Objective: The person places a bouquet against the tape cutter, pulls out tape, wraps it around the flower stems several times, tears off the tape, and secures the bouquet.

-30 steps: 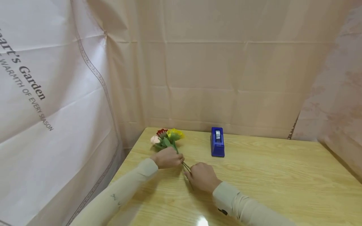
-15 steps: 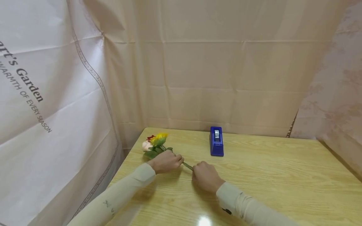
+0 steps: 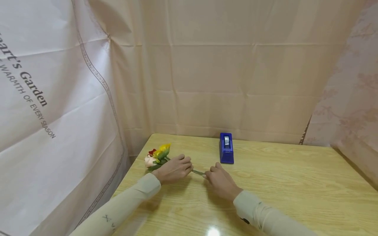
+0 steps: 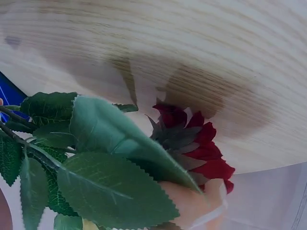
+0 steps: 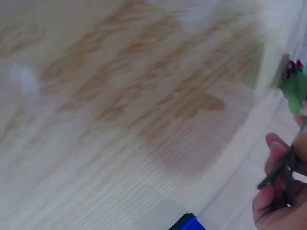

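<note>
A small bunch of flowers lies across my hands at the left of the table. In the head view its blooms are a yellow flower (image 3: 163, 151), a red flower (image 3: 152, 152) and a pale pink rose (image 3: 149, 161). My left hand (image 3: 175, 169) grips the bunch just below the blooms. Lower down, the fingers of my right hand (image 3: 222, 182) pinch the ends of the green stems (image 3: 198, 172). In the left wrist view, broad green leaves (image 4: 120, 191) partly cover the pale rose (image 4: 194, 206). The right wrist view shows the stem ends between thumb and fingers.
A blue tape dispenser (image 3: 226, 150) with a roll of tape stands towards the table's back edge, beyond my right hand. The wood-grain table (image 3: 280, 183) extends to the right. Pale cloth (image 3: 206, 72) hangs behind it and on both sides.
The blooms have swung left and towards me, so the stems lie flatter. My right hand has shifted right along the stems, to their ends. The left hand keeps its grip.
</note>
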{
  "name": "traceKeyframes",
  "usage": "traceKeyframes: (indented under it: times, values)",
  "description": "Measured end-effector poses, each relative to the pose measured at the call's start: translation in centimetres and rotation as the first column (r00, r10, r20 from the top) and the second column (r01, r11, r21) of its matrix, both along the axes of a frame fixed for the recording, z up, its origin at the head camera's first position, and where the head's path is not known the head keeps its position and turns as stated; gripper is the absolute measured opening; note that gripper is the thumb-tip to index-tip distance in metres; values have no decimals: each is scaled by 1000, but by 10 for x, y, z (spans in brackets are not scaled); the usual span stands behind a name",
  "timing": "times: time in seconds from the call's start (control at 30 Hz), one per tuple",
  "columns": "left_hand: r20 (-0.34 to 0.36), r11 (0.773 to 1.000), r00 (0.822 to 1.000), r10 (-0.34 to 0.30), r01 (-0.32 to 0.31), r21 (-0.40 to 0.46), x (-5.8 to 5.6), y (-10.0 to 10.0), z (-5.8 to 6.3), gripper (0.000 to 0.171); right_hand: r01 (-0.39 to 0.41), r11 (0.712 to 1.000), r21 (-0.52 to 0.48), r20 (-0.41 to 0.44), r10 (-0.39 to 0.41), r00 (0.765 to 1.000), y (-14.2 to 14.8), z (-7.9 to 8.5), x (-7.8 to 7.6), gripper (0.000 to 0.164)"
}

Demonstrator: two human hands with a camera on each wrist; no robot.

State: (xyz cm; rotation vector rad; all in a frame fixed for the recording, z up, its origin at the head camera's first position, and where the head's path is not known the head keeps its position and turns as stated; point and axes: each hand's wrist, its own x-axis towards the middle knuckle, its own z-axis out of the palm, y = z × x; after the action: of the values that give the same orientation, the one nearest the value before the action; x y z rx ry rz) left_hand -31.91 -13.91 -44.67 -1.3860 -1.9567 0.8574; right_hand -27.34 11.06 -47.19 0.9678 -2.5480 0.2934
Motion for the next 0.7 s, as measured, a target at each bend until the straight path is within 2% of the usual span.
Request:
traceKeyframes:
  times: [0.17,0.3,0.37,0.43,0.47,0.53,0.63,0.7]
  values:
    - [39,1000,999,10,-11,20,5,7,0,18,26,996,-89,138,-14,990,2,4,0,11]
    - [88,997,995,55,-60,53,10,13,1,16,67,990,-125,245,-35,969,3,10,0,10]
    - [142,992,987,80,-93,90,12,15,2,18,87,986,-139,300,-42,953,5,12,0,8]
    - [229,983,968,98,-131,132,14,18,4,20,104,983,-152,351,-45,935,8,14,0,7]
    - [285,977,953,101,-150,153,15,20,5,20,102,982,-159,359,-38,932,10,14,0,7]
    - [402,965,909,110,-194,177,17,22,7,21,81,983,-165,351,-18,936,14,13,0,5]
    - [566,943,813,135,-281,179,19,26,11,21,30,987,-159,317,22,948,18,11,0,7]
    - [646,926,746,163,-342,162,19,29,12,22,3,988,-156,308,46,950,20,10,1,8]
